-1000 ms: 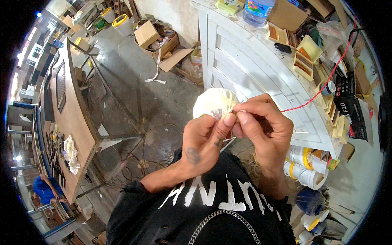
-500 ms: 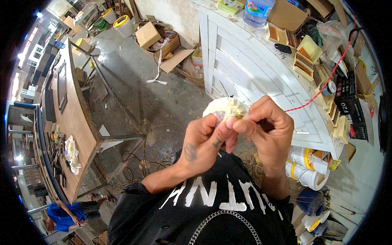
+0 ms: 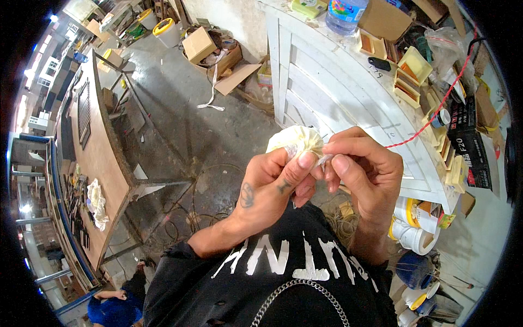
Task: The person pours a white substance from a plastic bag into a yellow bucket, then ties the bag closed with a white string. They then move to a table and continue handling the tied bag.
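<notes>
Both hands are raised in front of my chest, pinching a small bunched bundle of pale cream cloth or plastic [image 3: 297, 140]. My left hand [image 3: 272, 185] holds the bundle from below, thumb and forefinger closed at its gathered neck. My right hand [image 3: 362, 171] pinches the same gathered end from the right, fingertips meeting those of the left. The bundle's lower part is hidden behind my fingers. A white slatted panel [image 3: 338, 95] lies flat just beyond the hands.
A red cord [image 3: 436, 111] runs across the white panel. Small yellow boxes [image 3: 417, 65], a bottle [image 3: 344, 11] and cardboard crowd its far side. White tubs [image 3: 411, 229] stand at right. A long wooden bench [image 3: 95, 158] runs along the left; cardboard boxes [image 3: 199, 43] sit on the concrete floor.
The bundle has been turned and bunched tighter between my fingers. Both hands shifted slightly right and stay pinched on it.
</notes>
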